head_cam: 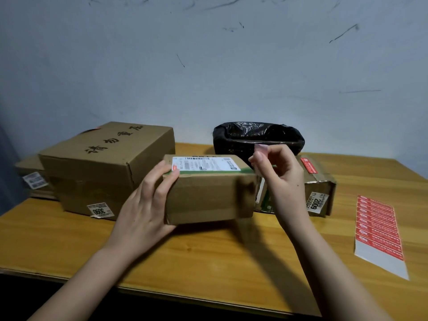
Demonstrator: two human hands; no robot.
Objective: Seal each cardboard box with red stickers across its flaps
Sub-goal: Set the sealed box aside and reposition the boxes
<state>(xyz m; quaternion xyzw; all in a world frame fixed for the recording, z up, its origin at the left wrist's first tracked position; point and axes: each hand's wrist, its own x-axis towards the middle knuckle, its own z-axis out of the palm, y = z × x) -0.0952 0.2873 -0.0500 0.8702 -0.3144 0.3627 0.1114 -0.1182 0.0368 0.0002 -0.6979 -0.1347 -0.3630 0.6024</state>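
Box point(208, 193) at mid-tabletop point(208, 256), steadied by left hand point(148, 205) with fingers curled round its near left corner, sticker point(261, 149) pinched in right hand point(278, 172) above its right end; next, probably, laid across the flaps and pressed flat.

You see dim, cool, even light, soft shadows on the bench point(208, 251) under the box point(208, 198), slight blur throughout, wall point(208, 66) dull grey, wide-angle bending at the edges, left corner darkest.
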